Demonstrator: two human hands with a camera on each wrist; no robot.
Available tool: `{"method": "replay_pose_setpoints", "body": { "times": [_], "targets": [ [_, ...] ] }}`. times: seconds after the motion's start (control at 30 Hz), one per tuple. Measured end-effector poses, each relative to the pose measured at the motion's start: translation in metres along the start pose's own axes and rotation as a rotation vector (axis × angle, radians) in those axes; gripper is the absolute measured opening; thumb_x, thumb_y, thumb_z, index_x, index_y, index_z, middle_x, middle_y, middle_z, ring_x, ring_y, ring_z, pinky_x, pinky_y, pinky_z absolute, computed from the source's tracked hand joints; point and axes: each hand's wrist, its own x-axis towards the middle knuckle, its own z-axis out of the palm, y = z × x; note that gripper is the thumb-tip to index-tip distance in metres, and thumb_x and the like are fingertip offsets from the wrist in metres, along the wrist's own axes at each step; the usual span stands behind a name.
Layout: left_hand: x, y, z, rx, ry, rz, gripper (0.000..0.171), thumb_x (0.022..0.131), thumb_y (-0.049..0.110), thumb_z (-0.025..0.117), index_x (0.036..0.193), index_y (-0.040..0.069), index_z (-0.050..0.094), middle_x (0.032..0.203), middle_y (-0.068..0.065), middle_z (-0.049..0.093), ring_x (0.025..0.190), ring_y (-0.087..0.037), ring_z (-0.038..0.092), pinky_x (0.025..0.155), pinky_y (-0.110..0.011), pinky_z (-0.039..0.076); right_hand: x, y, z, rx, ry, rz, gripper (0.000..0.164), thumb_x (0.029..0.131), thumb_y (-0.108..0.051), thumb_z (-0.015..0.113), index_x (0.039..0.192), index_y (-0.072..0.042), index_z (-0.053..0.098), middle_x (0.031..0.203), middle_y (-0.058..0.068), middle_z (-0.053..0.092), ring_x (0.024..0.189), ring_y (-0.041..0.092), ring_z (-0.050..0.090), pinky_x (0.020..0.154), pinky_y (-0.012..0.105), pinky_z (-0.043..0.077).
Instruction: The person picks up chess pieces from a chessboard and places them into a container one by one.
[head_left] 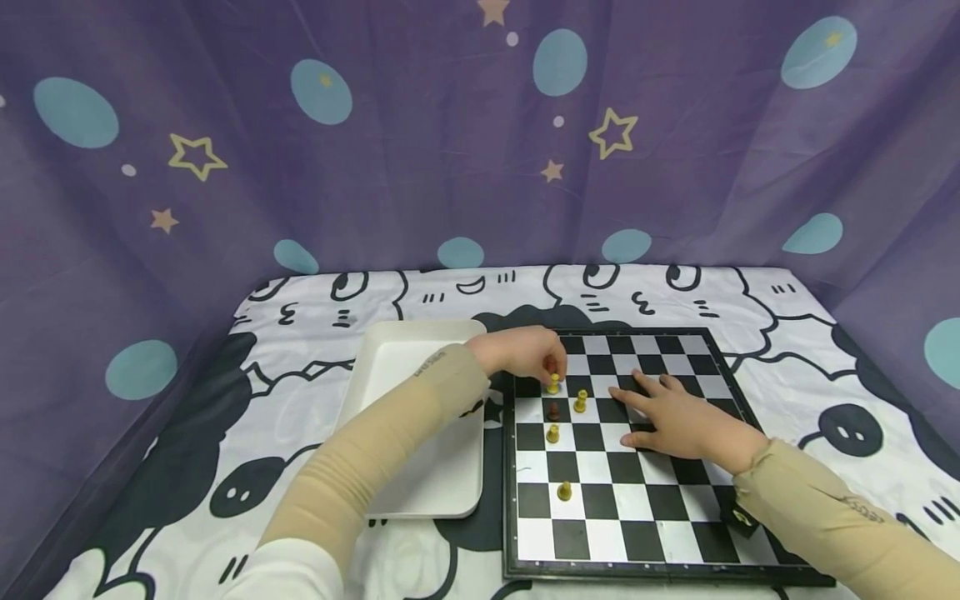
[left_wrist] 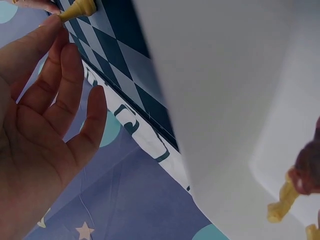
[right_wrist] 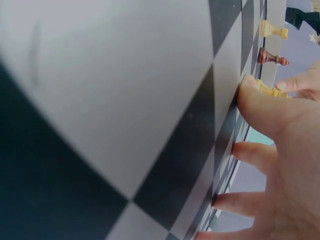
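My left hand (head_left: 525,354) pinches a yellow chess piece (left_wrist: 79,9) between thumb and forefinger over the far-left squares of the chessboard (head_left: 626,502). In the left wrist view the piece's wide base points away from the fingertips, and the other fingers are loosely bent. Close by on the board stand a yellow rook (head_left: 581,402), a dark red pawn (head_left: 553,411) and another yellow piece (head_left: 552,433). Nearer the front is one more yellow piece (head_left: 565,491). My right hand (head_left: 671,417) rests on the board's right half, fingers spread, holding nothing.
Left of the board lies a white tray (head_left: 457,500), partly covered by my left arm. In the left wrist view, yellow pieces (left_wrist: 282,202) and a dark red piece (left_wrist: 307,165) lie in it. A patterned white cloth (head_left: 300,517) covers the table, and a purple curtain (head_left: 420,183) hangs behind.
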Motion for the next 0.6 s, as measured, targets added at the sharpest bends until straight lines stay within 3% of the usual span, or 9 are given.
{"method": "replay_pose_setpoints", "body": {
  "times": [0.6],
  "targets": [
    [-0.0041, -0.0002, -0.0015, -0.007, 0.003, -0.020, 0.013, 0.086, 0.011, 0.068, 0.099, 0.010, 0.072, 0.096, 0.000, 0.066, 0.081, -0.008, 0.055, 0.073, -0.019, 0.046, -0.0009, -0.0014, -0.0006, -0.003, -0.002, 0.001, 0.075, 0.081, -0.061, 0.059, 0.142, -0.020, 0.045, 0.146, 0.030, 0.032, 0.126, 0.060, 0.030, 0.091, 0.069, 0.037]
  ]
}}
